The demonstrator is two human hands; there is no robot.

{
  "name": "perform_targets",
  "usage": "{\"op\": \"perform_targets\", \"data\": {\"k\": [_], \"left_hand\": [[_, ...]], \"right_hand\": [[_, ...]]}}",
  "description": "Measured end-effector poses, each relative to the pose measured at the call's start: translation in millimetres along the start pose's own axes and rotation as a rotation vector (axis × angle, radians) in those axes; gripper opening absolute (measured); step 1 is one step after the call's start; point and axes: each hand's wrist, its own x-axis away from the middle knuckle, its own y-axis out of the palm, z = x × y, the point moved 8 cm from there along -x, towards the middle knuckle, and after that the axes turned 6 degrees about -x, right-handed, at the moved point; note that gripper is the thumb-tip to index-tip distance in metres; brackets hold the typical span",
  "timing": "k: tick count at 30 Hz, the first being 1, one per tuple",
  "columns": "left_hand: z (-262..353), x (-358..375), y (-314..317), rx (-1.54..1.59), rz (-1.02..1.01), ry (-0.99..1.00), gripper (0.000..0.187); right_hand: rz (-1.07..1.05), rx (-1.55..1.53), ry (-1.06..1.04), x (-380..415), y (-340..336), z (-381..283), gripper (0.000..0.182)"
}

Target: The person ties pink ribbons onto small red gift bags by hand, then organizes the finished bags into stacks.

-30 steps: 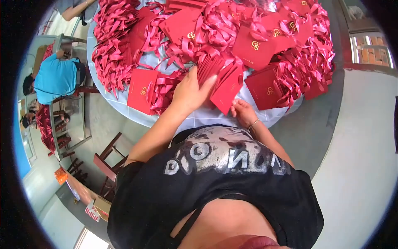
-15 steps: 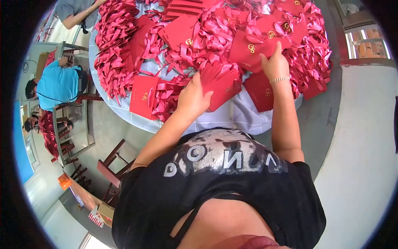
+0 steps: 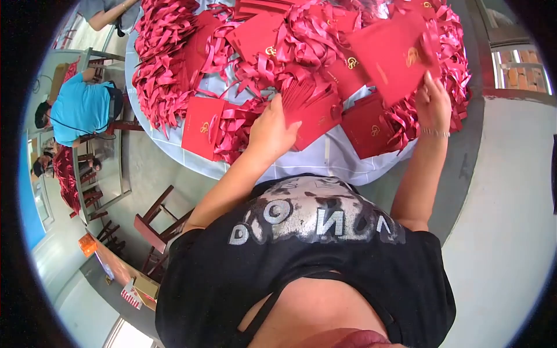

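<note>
My left hand [image 3: 271, 134] is closed around a fanned stack of red gift bags [image 3: 316, 120] at the near edge of the table. In my right hand [image 3: 434, 107], pinched by its lower corner, is one flat red gift bag [image 3: 397, 58] with a gold logo, tilted above the pile on the right. Another red bag with a gold logo [image 3: 348, 72] lies between the two hands, partly covered. Below the raised bag lies a stack of red bags [image 3: 366, 127] with pink-red ribbon handles.
Heaps of ribbon-handled bags [image 3: 165, 69] cover much of the round table with its pale cloth [image 3: 203, 165]. A red bag [image 3: 200, 127] lies at the near left. A wooden stool [image 3: 159, 223] stands left of me. One person in blue [image 3: 84, 113] sits farther left; another person's arm [image 3: 110, 14] shows at top left.
My right hand has moved to the right and now holds a raised bag; earlier it was over the bags in the middle. My left hand stays on its stack.
</note>
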Motion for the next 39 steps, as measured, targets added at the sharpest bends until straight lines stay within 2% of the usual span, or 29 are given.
{"op": "perform_targets", "data": {"k": [1,3,5,7,9,10,11,14,17,21,24,27,28,29,31,33,34,37,39], "left_hand": [[-1,-1,1,0.001,-0.009,-0.006,0.078],[-2,-3,2,0.016,-0.030,0.003,0.078],[-4,-3,4,0.025,-0.037,0.017,0.079],[-6,-3,5,0.024,-0.026,0.045,0.080],[-7,-5,7,0.097,-0.037,0.051,0.085],[-9,-7,8,0.141,-0.037,0.039,0.087],[-10,-7,8,0.185,-0.037,0.028,0.090],[8,-4,-7,-0.060,-0.134,-0.018,0.100],[16,-4,-2,-0.058,-0.179,0.019,0.108],[23,0,-2,0.011,-0.121,0.043,0.116],[32,6,-13,-0.038,0.022,0.167,0.118],[19,4,2,-0.002,-0.078,0.087,0.117],[19,5,2,0.001,-0.057,0.095,0.116],[19,6,2,0.003,-0.034,0.103,0.114],[20,7,1,0.010,-0.001,0.118,0.112],[21,8,-1,0.022,0.024,0.141,0.111],[23,8,-2,0.033,0.023,0.143,0.111],[28,11,-4,0.061,0.018,0.171,0.110],[29,13,-1,0.073,0.022,0.212,0.110]], "right_hand": [[-0.024,0.026,0.055,21,-1,2,0.026],[-0.185,0.094,0.300,63,0,43,0.022],[-0.091,0.267,0.548,109,-7,108,0.017],[0.054,0.028,0.691,144,-13,171,0.011],[0.186,-0.002,0.730,157,-25,211,0.008],[0.268,-0.064,0.676,156,-29,224,0.014],[0.264,-0.046,0.677,154,-34,232,0.016],[0.224,0.031,0.671,142,-20,232,0.019],[0.243,0.082,0.653,136,-9,234,0.019],[0.262,0.092,0.622,128,-9,237,0.021],[0.224,0.149,0.612,128,-13,238,0.024],[-0.270,1.291,0.195,101,-4,202,0.021],[-0.365,1.519,0.066,103,14,179,0.024],[-0.403,1.623,-0.018,103,26,156,0.019],[-0.239,1.442,-0.219,97,57,101,0.019],[-0.100,1.053,-0.435,87,63,77,0.024],[-0.135,0.941,-0.300,76,65,88,0.038],[-0.247,0.344,0.037,51,76,147,0.052],[-0.599,0.284,0.277,67,109,168,0.059]]}}
